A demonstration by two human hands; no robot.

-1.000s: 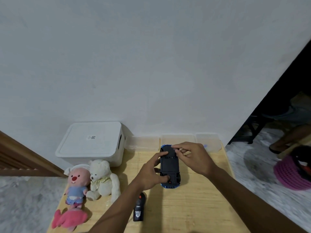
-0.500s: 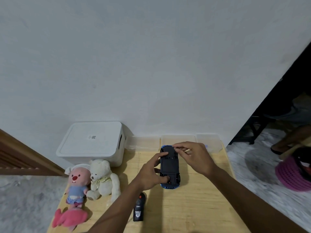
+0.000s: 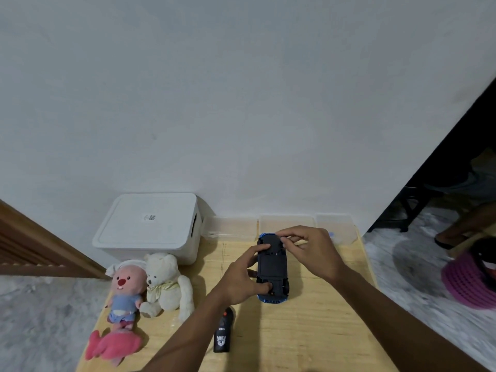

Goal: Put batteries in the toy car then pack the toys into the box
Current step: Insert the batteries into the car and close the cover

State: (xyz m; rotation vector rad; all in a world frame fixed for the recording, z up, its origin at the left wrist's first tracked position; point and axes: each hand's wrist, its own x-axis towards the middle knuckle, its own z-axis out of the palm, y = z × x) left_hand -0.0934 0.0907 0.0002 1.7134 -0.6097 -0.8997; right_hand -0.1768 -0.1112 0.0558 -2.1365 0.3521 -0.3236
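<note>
1. Toys are seen at the left of the wooden table [image 3: 308, 331]: a pink plush [image 3: 124, 291] lies beside a white teddy bear [image 3: 165, 284], both in front of the lidded white box [image 3: 150, 226].
2. A black remote [image 3: 222, 334] lies near the front edge.
3. The left hand [image 3: 241, 277] is clasped on the toy car [image 3: 272, 267], thumb at its near end.
4. The car is turned underside up at mid-table, its long axis running away from the person.
5. The right hand [image 3: 311, 251] is pinched at the car's far end.
</note>
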